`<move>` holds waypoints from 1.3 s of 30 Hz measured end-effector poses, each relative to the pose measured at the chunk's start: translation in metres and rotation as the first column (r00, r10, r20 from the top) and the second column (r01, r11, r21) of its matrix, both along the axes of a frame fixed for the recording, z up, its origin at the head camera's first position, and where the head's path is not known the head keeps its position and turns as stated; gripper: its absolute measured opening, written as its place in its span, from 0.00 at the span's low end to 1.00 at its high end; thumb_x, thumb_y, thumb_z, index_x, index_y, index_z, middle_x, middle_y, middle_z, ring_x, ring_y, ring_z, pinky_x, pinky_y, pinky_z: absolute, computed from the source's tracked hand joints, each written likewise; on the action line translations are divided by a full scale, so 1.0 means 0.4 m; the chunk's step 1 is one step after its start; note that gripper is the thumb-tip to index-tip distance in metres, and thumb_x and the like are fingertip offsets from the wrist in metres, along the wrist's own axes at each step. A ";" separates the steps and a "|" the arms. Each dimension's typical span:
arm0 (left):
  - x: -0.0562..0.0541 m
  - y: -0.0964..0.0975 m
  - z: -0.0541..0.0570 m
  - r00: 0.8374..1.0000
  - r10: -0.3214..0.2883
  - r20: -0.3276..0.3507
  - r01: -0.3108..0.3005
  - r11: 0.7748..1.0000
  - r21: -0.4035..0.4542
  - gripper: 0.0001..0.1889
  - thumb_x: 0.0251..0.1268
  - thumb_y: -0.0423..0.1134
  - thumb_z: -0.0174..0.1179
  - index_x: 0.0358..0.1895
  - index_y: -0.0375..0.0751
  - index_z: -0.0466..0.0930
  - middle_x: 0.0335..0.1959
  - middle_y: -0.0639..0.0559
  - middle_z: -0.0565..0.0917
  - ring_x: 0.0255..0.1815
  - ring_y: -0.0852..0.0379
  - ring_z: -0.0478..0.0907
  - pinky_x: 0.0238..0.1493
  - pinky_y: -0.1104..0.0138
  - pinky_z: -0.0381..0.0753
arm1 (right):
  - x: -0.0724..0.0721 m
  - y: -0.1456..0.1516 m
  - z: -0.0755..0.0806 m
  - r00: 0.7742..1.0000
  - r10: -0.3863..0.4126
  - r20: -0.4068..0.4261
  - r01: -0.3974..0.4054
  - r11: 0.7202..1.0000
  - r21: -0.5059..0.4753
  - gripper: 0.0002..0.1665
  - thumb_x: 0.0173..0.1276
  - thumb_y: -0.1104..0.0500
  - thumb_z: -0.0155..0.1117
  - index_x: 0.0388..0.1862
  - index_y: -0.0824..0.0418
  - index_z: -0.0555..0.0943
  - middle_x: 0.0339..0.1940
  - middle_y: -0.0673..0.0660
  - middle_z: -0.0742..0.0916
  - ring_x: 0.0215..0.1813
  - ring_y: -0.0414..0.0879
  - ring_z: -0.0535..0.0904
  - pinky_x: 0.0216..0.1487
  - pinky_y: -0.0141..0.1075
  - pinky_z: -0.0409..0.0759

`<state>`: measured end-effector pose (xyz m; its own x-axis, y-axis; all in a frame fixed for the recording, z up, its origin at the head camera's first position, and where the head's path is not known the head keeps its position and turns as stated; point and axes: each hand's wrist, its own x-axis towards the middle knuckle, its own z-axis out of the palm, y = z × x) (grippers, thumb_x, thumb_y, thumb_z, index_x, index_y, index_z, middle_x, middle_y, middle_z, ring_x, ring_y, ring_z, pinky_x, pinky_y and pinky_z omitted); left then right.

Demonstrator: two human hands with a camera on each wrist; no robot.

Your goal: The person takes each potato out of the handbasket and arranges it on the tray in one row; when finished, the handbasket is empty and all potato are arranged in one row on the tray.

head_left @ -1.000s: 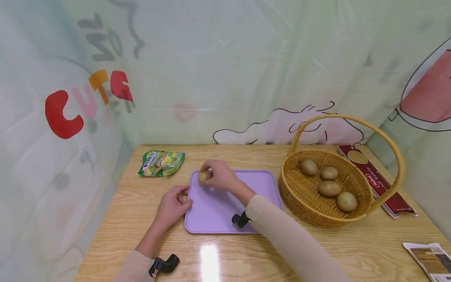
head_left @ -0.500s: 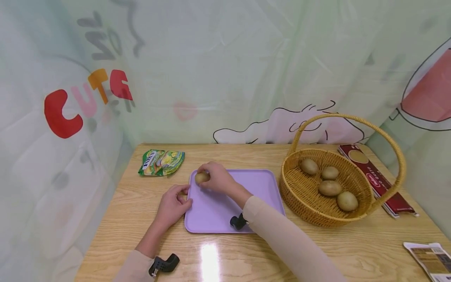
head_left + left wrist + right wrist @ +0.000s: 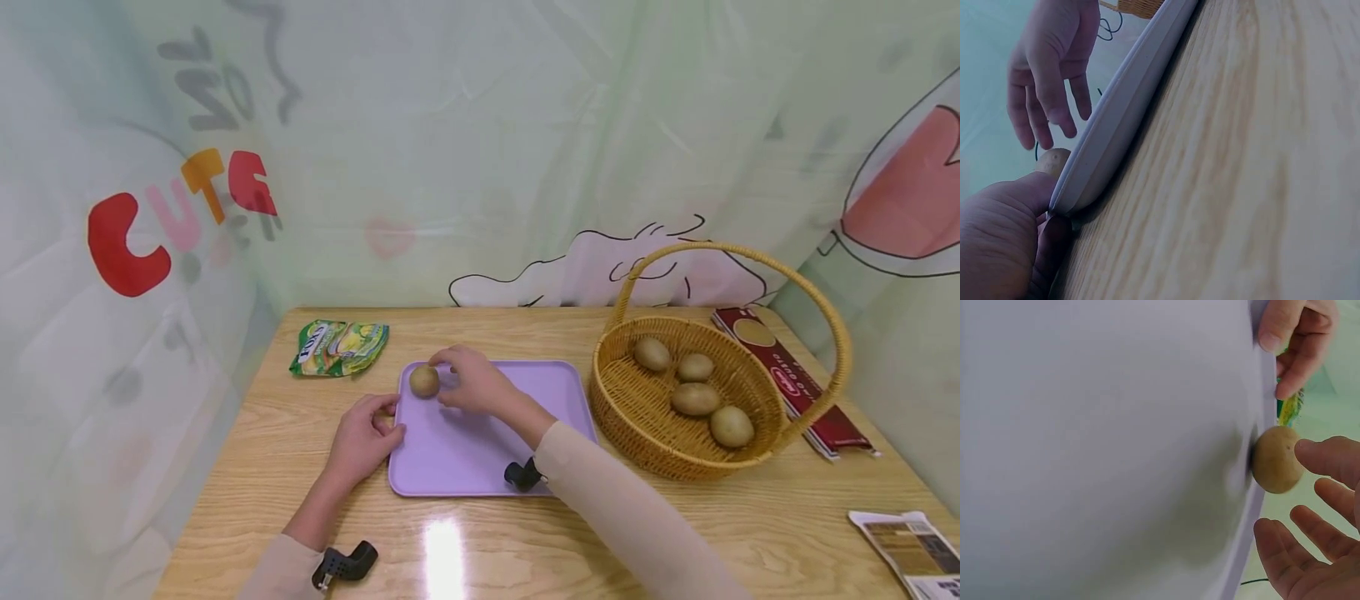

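Note:
A round brown potato [image 3: 424, 381] sits in the far left corner of the lilac tray [image 3: 480, 467]. My right hand [image 3: 480, 381] is just right of it, fingers spread and apart from the potato. In the right wrist view the same potato [image 3: 1276, 460] rests by the tray's rim, with my loose fingers [image 3: 1322, 531] near it. My left hand [image 3: 363, 437] pinches the tray's left rim, thumb over the edge and fingers curled outside. Seen from the left wrist, the thumb [image 3: 1029, 190] covers part of that rim.
A wicker basket [image 3: 637, 433] with a tall handle holds several potatoes, right of the tray. Behind it lies a dark red package [image 3: 787, 375]. A green packet [image 3: 341, 347] is at the back left, and a brown-and-white package [image 3: 911, 550] at the front right.
My right hand has let go of the potato and drawn slightly right, leaving it in the tray's far left corner. The left hand keeps its place on the rim.

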<state>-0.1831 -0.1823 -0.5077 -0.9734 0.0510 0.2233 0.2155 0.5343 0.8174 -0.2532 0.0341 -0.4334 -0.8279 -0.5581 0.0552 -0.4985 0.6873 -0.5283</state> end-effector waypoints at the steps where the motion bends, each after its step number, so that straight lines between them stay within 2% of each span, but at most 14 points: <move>1: 0.000 0.000 -0.001 1.000 -0.001 0.000 0.001 1.000 0.001 0.23 0.51 0.31 0.71 0.53 0.36 0.81 0.38 0.51 0.79 0.25 0.59 0.76 0.26 0.69 0.77 | 0.003 0.006 0.004 1.000 0.000 -0.002 0.000 1.000 -0.011 0.32 0.54 0.59 0.74 0.60 0.57 0.77 0.59 0.56 0.80 0.55 0.51 0.77 0.54 0.42 0.76; 9: -0.001 0.000 -0.010 1.000 0.000 -0.003 0.000 1.000 0.001 0.22 0.51 0.31 0.71 0.53 0.36 0.81 0.38 0.51 0.79 0.25 0.60 0.76 0.26 0.69 0.78 | 0.033 0.052 0.032 0.999 0.027 -0.029 -0.029 0.996 -0.082 0.29 0.56 0.61 0.73 0.59 0.59 0.78 0.56 0.55 0.80 0.54 0.55 0.77 0.45 0.39 0.79; 16: 0.005 0.002 -0.007 1.000 0.006 0.010 -0.006 1.000 -0.010 0.23 0.51 0.31 0.71 0.54 0.36 0.81 0.38 0.51 0.79 0.26 0.60 0.76 0.27 0.70 0.77 | 0.069 0.088 0.061 0.998 0.033 -0.056 -0.039 0.993 -0.115 0.29 0.56 0.61 0.73 0.59 0.58 0.78 0.57 0.53 0.80 0.56 0.54 0.76 0.48 0.39 0.79; 22: 0.008 0.003 0.002 1.000 0.000 -0.003 0.000 1.000 -0.015 0.23 0.51 0.31 0.71 0.54 0.34 0.81 0.38 0.49 0.79 0.26 0.60 0.76 0.27 0.70 0.77 | 0.090 0.129 0.093 0.995 0.026 -0.092 -0.040 0.986 -0.163 0.29 0.56 0.62 0.73 0.58 0.59 0.78 0.56 0.55 0.80 0.55 0.52 0.76 0.50 0.45 0.79; 31: 0.007 0.004 0.011 1.000 -0.007 -0.008 0.007 1.000 -0.028 0.23 0.52 0.31 0.70 0.54 0.34 0.80 0.38 0.49 0.79 0.26 0.59 0.75 0.27 0.70 0.77 | 0.094 0.202 0.154 0.996 -0.016 -0.091 0.000 0.984 -0.180 0.31 0.58 0.63 0.73 0.61 0.62 0.75 0.59 0.56 0.79 0.57 0.53 0.76 0.52 0.46 0.79; 39: 0.009 0.001 0.010 1.000 -0.003 -0.003 0.003 0.999 -0.035 0.23 0.52 0.31 0.70 0.55 0.35 0.80 0.38 0.49 0.79 0.27 0.59 0.75 0.28 0.70 0.76 | 0.091 0.293 0.204 0.990 -0.070 -0.123 0.051 0.988 -0.149 0.31 0.58 0.62 0.73 0.61 0.60 0.75 0.58 0.56 0.80 0.56 0.52 0.76 0.52 0.46 0.79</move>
<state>-0.1796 -0.1819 -0.5035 -0.9725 0.0619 0.2244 0.2198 0.5619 0.7975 -0.2169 0.1512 -0.3520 -0.8408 -0.4856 0.2391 -0.5281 0.6390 -0.5593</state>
